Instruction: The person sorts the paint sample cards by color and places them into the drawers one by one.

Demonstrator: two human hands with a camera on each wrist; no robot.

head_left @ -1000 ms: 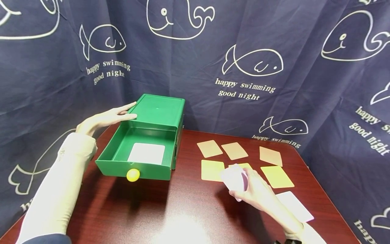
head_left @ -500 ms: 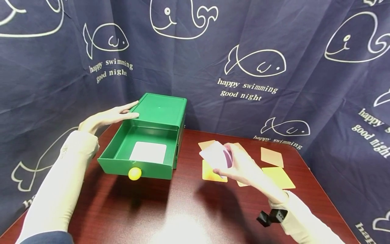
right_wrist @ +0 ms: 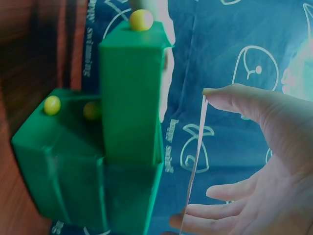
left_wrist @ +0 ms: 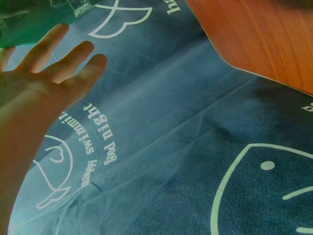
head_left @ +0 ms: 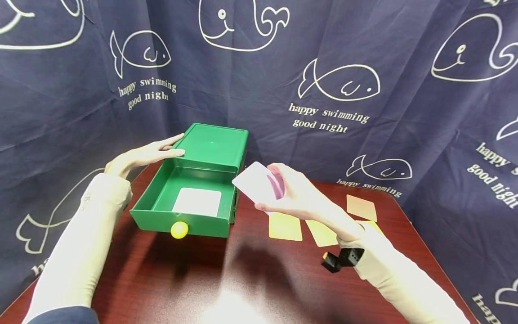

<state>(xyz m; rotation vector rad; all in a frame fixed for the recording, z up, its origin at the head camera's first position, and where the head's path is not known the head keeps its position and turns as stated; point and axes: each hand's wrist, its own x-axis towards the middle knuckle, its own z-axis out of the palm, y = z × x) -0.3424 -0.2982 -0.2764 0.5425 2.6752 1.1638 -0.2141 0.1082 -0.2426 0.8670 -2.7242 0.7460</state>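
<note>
Right hand (head_left: 301, 198) pinches a white plastic card (head_left: 256, 182) by its edges, airborne just right of the open green plastic drawer (head_left: 162, 204). Left hand (head_left: 141, 156), fingers flat, braces the cabinet top. Level the card and lower it onto the white card (head_left: 197, 202) inside.

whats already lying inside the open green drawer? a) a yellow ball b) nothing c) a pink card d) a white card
d: a white card lies flat on the floor of the pulled-out green drawer, while the right hand holds another white card in the air beside it.
</note>
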